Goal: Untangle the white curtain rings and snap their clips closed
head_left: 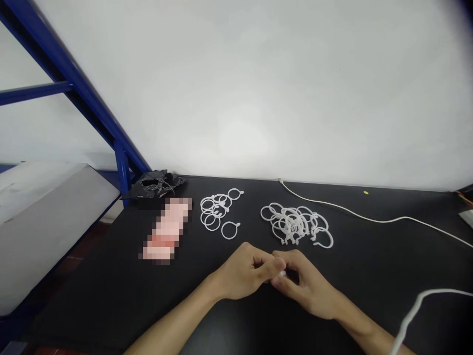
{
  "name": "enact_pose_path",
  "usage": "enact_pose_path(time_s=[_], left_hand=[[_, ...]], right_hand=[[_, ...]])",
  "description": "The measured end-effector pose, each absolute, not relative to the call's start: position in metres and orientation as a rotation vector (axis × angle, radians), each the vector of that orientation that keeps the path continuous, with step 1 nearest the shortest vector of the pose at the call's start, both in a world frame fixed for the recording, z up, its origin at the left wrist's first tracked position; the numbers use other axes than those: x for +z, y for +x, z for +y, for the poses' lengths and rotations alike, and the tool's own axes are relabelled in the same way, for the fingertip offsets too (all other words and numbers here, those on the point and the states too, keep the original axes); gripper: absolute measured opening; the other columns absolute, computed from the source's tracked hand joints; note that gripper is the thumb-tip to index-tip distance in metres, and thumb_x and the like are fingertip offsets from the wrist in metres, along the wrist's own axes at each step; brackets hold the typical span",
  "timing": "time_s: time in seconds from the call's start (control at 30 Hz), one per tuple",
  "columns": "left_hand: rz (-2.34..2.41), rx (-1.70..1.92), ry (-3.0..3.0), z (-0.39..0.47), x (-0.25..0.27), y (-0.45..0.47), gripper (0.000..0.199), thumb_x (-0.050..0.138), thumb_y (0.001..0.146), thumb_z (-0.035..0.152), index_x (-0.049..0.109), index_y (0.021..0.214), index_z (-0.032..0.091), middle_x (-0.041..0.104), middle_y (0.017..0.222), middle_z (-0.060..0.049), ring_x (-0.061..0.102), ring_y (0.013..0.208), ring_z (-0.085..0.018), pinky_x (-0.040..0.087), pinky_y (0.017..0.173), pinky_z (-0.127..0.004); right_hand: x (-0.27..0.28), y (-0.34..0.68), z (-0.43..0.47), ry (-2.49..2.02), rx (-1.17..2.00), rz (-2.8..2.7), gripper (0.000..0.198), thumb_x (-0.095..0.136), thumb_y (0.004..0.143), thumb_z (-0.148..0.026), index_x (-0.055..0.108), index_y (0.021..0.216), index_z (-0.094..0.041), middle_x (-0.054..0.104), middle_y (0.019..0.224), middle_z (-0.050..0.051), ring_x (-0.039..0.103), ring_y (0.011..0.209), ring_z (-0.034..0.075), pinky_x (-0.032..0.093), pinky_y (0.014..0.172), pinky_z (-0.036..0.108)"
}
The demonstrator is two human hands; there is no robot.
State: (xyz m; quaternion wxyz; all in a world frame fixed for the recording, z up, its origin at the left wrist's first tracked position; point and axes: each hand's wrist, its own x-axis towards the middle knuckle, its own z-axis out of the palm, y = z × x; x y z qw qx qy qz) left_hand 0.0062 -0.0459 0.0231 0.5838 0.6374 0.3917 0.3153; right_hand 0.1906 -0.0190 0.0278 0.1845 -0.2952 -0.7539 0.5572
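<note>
Table left edge runs near pale block; back edge follows wall. White rings on left, gap, then tangled ring pile, cord beyond. Left hand: curled, pinching small white piece. Right hand: curled, pinching same piece, fingertips touching left's. Piece mostly hidden.

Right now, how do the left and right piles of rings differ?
The left pile is smaller and looser; the right pile is larger and denser. One near ring lies apart from the left pile, while the right pile's rings mostly overlap. That near ring looks closed; the right pile's end ring seems to have a gap. Both piles are white, on the black table.
</note>
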Motion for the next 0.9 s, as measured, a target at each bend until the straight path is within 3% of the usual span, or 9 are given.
enact_pose_path(time_s=[0.4,0.9], left_hand=[[0.986,0.694,1.484,-0.0454,0.0328,0.0062,0.047,0.046,0.094,0.047,0.058,0.064,0.012,0.035,0.054,0.005,0.029,0.052,-0.007,0.022,0.047,-0.023],[0.968,0.684,1.491,-0.0459,0.0318,0.0050,0.042,0.052,0.090,0.046,0.069,0.074,0.011,0.043,0.056,0.004,0.035,0.052,-0.008,0.027,0.049,-0.022]], right_hand=[[0.0286,0.1873,-0.0201,-0.858,1.559,-2.126,0.039,0.062,0.087,-0.038,0.034,0.066,-0.020,0.034,0.062,-0.006,0.030,0.058,0.009,0.028,0.053,0.024],[0.0285,0.1873,-0.0217,-0.873,1.534,-2.164,0.035,0.057,0.089,-0.038,0.033,0.068,-0.021,0.038,0.064,-0.005,0.033,0.060,0.010,0.031,0.055,0.023]])
